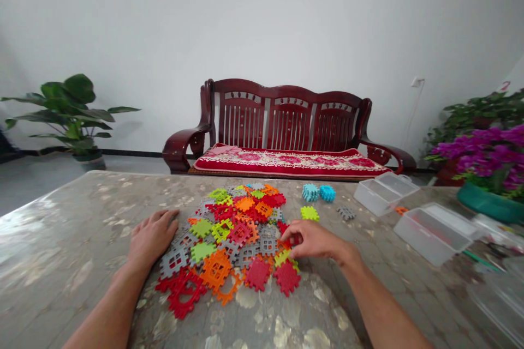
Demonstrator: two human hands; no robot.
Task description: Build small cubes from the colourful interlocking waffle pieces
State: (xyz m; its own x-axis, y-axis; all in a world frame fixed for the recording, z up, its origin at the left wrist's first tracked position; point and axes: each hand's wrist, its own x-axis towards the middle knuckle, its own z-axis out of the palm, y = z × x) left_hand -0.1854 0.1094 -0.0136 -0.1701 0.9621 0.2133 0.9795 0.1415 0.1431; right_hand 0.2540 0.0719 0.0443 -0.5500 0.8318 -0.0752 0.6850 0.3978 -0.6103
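A pile of plastic interlocking tiles (239, 232) with toothed edges, in red, orange, yellow-green and grey, is spread between my hands. Flat on the table, my left hand (154, 233) rests at the pile's left side, fingers stretched out and holding nothing. At the right edge my right hand (313, 238) is curled, its fingers and thumb around a red interlocking tile (293, 239) partly hidden by them. Just below these fingers are a yellow-green tile (282, 257) and a red square tile (287, 277). Another yellow-green tile (310, 213) lies beyond my right hand.
Two stacks of blue tiles (310, 192) stand beyond the pile, near a grey tile (346, 212). Clear plastic boxes (434, 234) sit on the right of the patterned table (82, 229), beside a teal flowerpot (487, 202). A wooden bench (286, 120) stands behind.
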